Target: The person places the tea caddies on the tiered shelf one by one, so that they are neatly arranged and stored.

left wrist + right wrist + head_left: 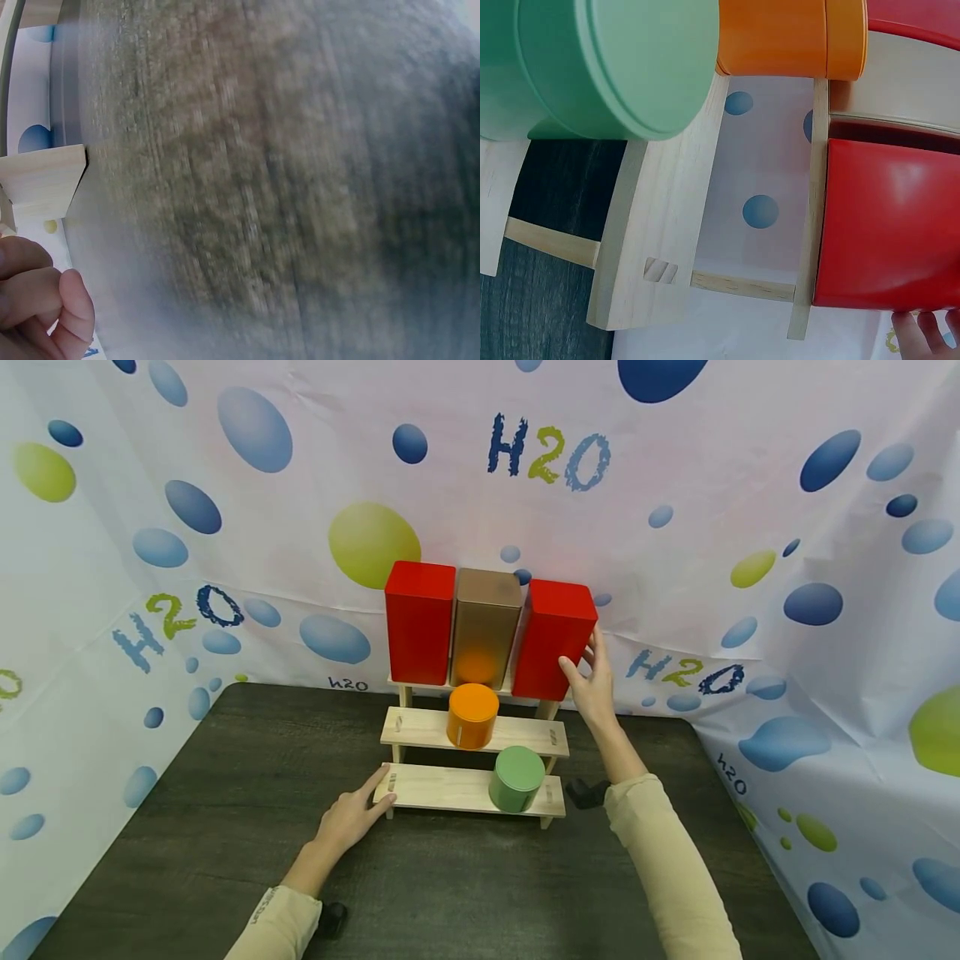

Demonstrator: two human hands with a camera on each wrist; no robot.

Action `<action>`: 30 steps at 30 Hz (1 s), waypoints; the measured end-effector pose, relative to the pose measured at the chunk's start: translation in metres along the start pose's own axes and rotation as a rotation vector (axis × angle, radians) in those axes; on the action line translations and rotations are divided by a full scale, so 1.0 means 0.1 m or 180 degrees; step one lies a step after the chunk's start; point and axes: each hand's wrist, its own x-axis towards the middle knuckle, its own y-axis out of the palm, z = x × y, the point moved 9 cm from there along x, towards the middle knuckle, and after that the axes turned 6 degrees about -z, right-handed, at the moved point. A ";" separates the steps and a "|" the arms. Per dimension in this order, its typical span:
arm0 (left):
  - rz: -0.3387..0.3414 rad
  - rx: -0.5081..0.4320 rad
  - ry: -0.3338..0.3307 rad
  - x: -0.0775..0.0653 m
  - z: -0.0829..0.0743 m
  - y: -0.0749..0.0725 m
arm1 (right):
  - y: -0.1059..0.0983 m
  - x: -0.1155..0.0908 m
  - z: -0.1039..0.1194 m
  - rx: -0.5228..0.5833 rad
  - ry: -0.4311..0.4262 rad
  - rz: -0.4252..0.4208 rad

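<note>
A three-step wooden stand (438,785) carries several tins. On its top step stand a red box-shaped tin (420,639) at the left, a gold tin (486,618) in the middle and another red tin (553,643) at the right. My right hand (596,689) grips that right red tin at its right side, thumb on the front face; its fingertips (911,334) show at the tin's edge. With my left hand (348,818) I hold the left end of the bottom step, curled fingers (34,292) beside the wood in the left wrist view.
A round orange tin (473,717) stands on the middle step and a round green tin (517,779) on the bottom step, toward its right end. The dark tabletop (480,885) spreads around the stand. Behind hangs a white curtain (465,485) with blue and green drops.
</note>
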 end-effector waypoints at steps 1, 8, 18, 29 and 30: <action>-0.0007 0.0009 0.0003 0.00 0.00 0.00 | 0.00 0.00 0.01 0.0005 -0.0022 0.0003; -0.0015 0.0012 0.0003 0.00 0.01 0.01 | 0.02 0.02 -0.01 -0.0006 0.0019 0.0015; -0.0034 0.0003 0.0024 0.00 0.00 0.00 | 0.04 0.02 0.03 0.0045 -0.0096 0.0051; 0.0003 0.0017 -0.0008 0.00 0.00 0.01 | 0.04 0.01 0.01 0.0011 -0.0051 0.0058; 0.0004 0.0016 -0.0008 0.00 0.00 0.01 | 0.04 0.02 0.01 0.0004 -0.0050 0.0056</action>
